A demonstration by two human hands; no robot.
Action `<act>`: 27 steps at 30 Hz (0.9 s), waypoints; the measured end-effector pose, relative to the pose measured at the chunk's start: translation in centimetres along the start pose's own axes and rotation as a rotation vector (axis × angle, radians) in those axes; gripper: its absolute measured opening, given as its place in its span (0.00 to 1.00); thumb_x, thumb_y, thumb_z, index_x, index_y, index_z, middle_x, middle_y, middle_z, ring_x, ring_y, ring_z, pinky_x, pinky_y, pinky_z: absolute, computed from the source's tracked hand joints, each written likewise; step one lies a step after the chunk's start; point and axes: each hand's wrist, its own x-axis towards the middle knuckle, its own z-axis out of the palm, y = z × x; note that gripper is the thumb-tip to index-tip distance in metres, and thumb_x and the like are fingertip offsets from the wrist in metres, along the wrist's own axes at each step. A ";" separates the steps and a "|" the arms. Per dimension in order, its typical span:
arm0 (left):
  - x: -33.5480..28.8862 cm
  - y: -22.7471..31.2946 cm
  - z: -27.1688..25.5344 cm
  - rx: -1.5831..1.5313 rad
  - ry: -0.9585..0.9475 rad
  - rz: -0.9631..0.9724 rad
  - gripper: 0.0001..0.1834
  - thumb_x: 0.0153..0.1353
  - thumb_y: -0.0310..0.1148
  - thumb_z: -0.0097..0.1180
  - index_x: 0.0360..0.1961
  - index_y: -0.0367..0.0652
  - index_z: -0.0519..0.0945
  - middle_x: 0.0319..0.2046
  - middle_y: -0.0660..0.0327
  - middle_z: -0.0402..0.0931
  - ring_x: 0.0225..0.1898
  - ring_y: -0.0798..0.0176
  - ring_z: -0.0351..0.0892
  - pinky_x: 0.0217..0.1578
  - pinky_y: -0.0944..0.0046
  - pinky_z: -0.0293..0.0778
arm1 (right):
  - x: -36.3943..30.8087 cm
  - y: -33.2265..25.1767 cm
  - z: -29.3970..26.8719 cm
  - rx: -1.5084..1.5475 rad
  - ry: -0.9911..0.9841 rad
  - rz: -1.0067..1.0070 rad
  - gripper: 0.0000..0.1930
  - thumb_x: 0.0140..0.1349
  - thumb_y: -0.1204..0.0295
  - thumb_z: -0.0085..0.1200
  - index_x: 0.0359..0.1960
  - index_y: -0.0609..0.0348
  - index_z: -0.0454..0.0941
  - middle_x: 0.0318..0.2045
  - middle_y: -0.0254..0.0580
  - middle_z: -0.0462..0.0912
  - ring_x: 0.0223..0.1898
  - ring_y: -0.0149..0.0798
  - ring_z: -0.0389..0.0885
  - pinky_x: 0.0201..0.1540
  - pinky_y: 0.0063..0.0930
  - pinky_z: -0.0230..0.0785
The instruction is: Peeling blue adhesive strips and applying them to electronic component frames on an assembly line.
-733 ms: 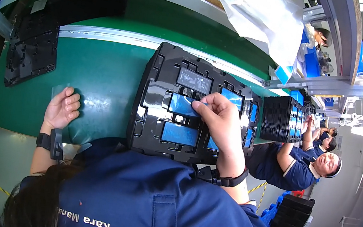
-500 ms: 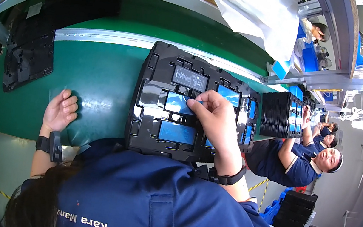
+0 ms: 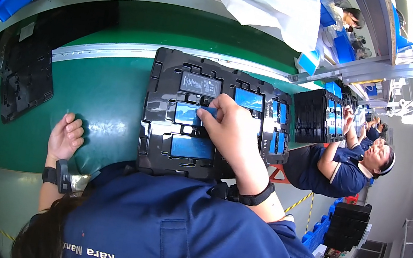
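The right hand point(image 3: 231, 131) pinched a blue piece point(image 3: 186, 114) in the black tray point(image 3: 159, 102).
Thumb and fingers met at the piece's right end. The left hand point(image 3: 65, 139) hung with fingers curled, its hold impossible to tell. Green tabletop point(image 3: 108, 95) stretched from the tray's left edge to a dark sheet point(image 3: 28, 85); just beyond its right edge stood a tray stack point(image 3: 310, 117).

Pale lettering point(image 3: 89, 253) on shirt point(image 3: 135, 219) and grey block point(image 3: 200, 84)
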 end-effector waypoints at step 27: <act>1.4 3.6 -4.1 0.177 -0.228 -0.220 0.17 0.67 0.37 0.36 0.52 0.38 0.62 0.23 0.60 0.67 0.20 0.65 0.68 0.24 0.65 0.68 | -3.0 5.5 1.3 0.267 0.172 -0.489 0.09 0.52 0.73 0.53 0.35 0.62 0.76 0.27 0.45 0.73 0.35 0.49 0.75 0.39 0.38 0.68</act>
